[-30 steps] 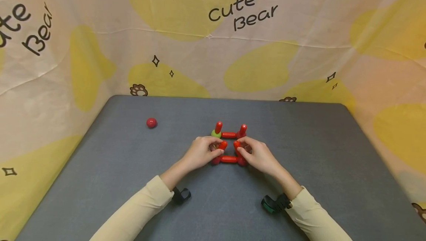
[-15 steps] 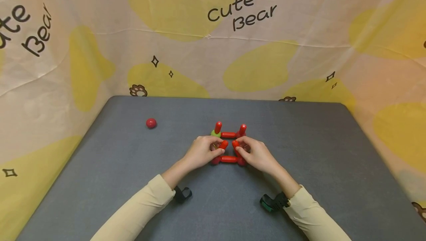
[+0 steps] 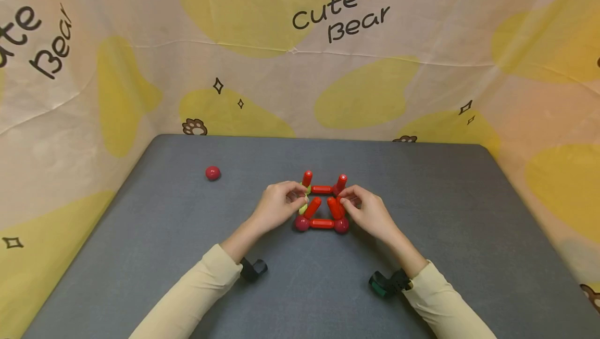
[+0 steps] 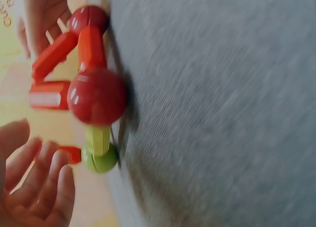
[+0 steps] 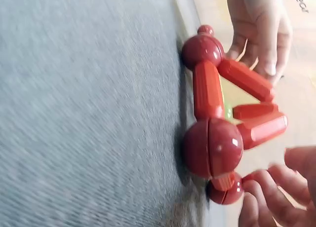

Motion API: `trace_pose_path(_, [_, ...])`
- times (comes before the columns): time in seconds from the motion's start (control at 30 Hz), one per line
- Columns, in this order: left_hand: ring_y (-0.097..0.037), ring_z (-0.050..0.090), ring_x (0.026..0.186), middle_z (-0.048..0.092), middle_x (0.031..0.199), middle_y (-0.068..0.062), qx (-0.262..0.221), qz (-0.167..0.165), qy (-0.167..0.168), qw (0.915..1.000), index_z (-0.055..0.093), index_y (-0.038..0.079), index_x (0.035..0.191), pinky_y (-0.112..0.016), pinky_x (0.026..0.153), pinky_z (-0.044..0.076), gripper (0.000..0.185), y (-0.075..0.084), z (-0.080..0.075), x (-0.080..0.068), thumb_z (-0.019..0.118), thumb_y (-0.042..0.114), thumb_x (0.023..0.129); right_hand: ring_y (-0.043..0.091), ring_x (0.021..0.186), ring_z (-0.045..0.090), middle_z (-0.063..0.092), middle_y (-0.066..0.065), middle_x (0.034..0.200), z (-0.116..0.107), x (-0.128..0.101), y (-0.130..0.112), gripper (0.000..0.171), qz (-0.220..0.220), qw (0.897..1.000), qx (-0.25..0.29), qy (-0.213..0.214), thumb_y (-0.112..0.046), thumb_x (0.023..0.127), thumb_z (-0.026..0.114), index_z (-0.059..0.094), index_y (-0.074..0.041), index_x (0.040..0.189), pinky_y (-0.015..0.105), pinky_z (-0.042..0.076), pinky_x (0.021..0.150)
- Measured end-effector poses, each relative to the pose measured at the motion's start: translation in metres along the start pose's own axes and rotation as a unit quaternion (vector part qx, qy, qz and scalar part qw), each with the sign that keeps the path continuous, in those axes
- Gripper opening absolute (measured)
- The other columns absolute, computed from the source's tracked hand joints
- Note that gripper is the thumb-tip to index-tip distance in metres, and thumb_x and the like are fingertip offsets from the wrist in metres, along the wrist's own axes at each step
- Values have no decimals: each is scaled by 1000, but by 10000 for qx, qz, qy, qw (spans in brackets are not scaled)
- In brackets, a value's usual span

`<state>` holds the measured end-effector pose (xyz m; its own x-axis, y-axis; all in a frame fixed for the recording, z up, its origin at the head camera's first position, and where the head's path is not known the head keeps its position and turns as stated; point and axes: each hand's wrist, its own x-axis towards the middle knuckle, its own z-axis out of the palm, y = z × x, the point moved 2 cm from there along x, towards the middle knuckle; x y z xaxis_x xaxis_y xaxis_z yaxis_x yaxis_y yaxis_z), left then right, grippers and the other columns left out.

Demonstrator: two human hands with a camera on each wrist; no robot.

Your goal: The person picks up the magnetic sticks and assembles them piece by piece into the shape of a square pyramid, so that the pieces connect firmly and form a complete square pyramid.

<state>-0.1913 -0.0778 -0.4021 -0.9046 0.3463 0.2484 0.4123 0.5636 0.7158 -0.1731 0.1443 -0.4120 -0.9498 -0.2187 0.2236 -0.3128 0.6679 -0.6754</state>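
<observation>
A frame of toy magnetic rods and balls lies on the table. Its front red balls [image 3: 302, 223] are linked by a red rod [image 3: 322, 223], and from them a left rod [image 3: 312, 207] and a right rod [image 3: 334, 207] lean towards each other. Behind, a red rod [image 3: 307, 178] rises from a green ball [image 4: 101, 159], partly hidden in the head view; another red rod [image 3: 341, 180] rises at back right. My left hand [image 3: 277, 204] is beside the green ball, thumb and fingers apart. My right hand [image 3: 371, 215], fingers loosely bent, has its fingertips by the back right ball [image 5: 227, 190].
A loose red ball [image 3: 213, 173] lies on the grey table [image 3: 187, 224] at the back left. A printed curtain [image 3: 262, 68] hangs along the table's back and sides. A black wrist strap [image 3: 253, 270] is on the left wrist, a similar one [image 3: 389, 283] on the right.
Both hands have let go of the two front leaning rods and moved back, towards the rear rods. The front rods tilt inward on their own. The loose ball stays put.
</observation>
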Motion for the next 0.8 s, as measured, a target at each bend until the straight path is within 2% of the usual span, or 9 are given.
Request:
trace_pose_path(0.13, [-11,63,76,67,93,-2,-30,-103,581,9983,68,6,98,-25,67,53,19,-8,-8,9,69,14,81,24,81,64,65,10,94,-5,8,6,26,235,9988,133,412,-12,86,63,55,-4,109,38,51,71])
trace_pose_path(0.23, [-15,65,83,67,98,-4,-75,-200,775,9968,67,6,103,-30,71,54,23,-13,-9,16,69,14,82,26,87,64,64,12,101,-5,15,10,32,341,9982,183,455,-12,86,63,53,-5,115,41,52,75])
trace_pose_path(0.37, [-19,65,92,66,107,-6,-205,-331,701,9968,65,6,111,-31,75,54,31,-16,-5,22,68,14,82,27,91,64,61,13,109,-1,24,14,35,249,9989,259,296,-12,87,62,53,-6,119,41,52,78])
trace_pose_path(0.5, [-19,65,94,66,110,-6,-345,-446,547,9969,64,8,115,-29,76,53,34,-17,1,27,69,14,82,27,90,64,61,13,108,2,29,16,32,174,9991,303,256,-12,86,63,54,-6,116,41,52,78])
trace_pose_path(0.67, [-15,67,85,69,99,-3,-352,-452,377,9976,66,10,111,-27,74,53,29,-16,7,32,68,15,83,25,90,62,61,11,103,4,31,17,27,-7,9996,173,209,-9,85,64,54,-6,110,40,51,79])
trace_pose_path(0.8, [-15,67,80,70,92,-1,-271,-429,381,9980,68,11,106,-28,73,53,24,-15,9,34,68,15,82,24,90,61,61,11,100,5,31,18,25,-127,9997,88,190,-8,85,64,54,-5,108,40,52,79])
